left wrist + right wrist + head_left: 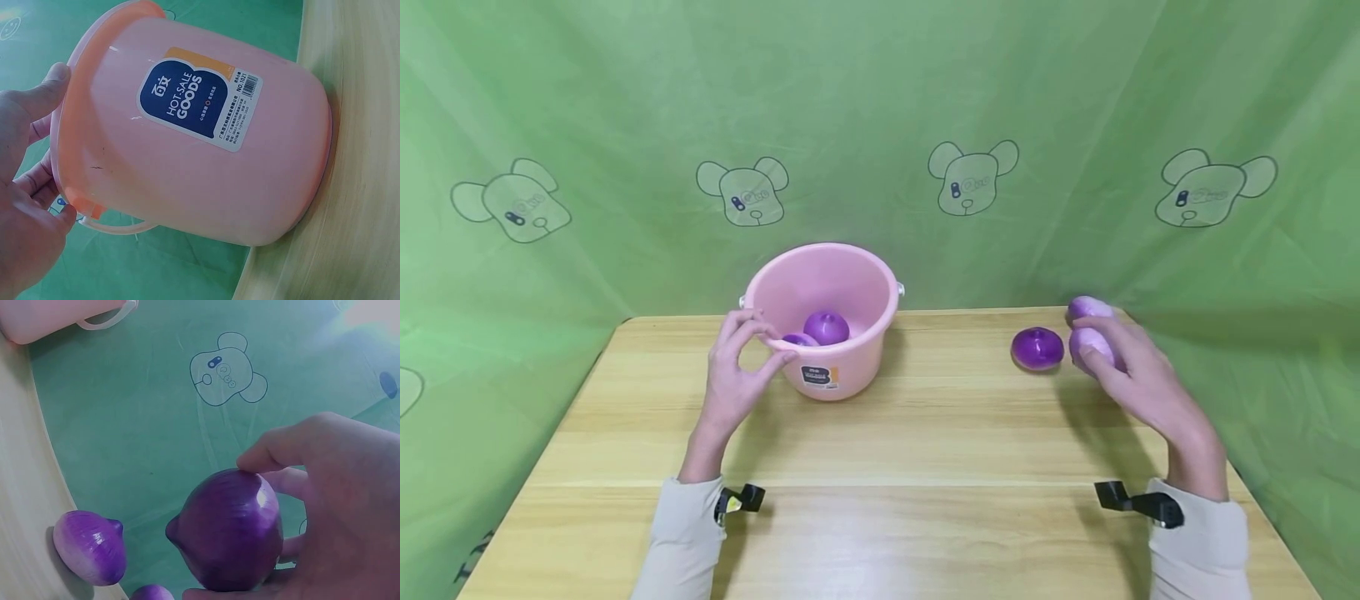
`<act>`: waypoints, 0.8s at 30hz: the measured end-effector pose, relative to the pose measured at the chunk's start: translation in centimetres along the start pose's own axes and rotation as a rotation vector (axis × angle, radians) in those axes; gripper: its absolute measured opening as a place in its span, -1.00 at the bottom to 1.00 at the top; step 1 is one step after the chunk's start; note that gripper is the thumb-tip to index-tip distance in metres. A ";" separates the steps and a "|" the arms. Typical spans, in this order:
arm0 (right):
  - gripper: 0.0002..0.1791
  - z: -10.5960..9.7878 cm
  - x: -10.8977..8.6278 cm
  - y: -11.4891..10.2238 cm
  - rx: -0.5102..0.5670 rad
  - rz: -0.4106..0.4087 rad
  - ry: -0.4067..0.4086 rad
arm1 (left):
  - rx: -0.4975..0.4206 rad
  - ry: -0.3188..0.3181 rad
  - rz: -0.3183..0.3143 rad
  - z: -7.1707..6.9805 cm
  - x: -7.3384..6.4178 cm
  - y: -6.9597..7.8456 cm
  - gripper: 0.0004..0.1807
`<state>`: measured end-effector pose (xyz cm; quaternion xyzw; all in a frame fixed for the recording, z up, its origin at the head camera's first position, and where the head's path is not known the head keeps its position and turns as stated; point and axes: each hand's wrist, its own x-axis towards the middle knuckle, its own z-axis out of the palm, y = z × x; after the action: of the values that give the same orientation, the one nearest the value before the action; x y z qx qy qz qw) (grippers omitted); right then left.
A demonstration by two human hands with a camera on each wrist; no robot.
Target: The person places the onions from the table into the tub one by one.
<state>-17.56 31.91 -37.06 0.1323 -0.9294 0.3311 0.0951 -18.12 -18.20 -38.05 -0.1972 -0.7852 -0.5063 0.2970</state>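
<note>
My left hand (735, 379) pinches the near-left rim of a pink bucket (857, 367), thumb outside and fingers over the edge. Inside the bucket lie two purple onions (827, 327), one of them partly hidden by the rim. The left wrist view shows the bucket's label (197, 100) and white handle (122, 228). At the table's far right, my right hand (1138, 379) grips a purple onion (228, 531) between thumb and fingers. To its left sits a darker onion (1037, 348) on the table; another onion (1088, 308) lies just behind the held one.
A wooden table (925, 467) spans the space under both hands. Green cloth (857, 108) printed with bear heads hangs behind it and along both sides. The bucket stands near the far edge, left of the middle.
</note>
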 end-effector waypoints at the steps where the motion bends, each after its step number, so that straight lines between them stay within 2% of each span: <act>1: -0.53 -0.1 0.0 -0.1 -0.005 0.007 0.001 | -0.001 0.000 -0.001 0.0 0.0 0.1 -0.66; 16: -0.41 -0.4 -0.4 -1.1 -0.025 0.095 0.071 | 0.008 0.004 0.005 0.0 0.0 -0.3 -0.66; 24: -0.39 -0.6 -0.3 -1.6 -0.019 0.120 0.120 | 0.007 -0.006 -0.024 -0.1 0.2 -0.1 -0.67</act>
<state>-16.66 31.15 -35.71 0.0553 -0.9314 0.3346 0.1320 -18.26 -18.28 -37.96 -0.1882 -0.7902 -0.5064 0.2893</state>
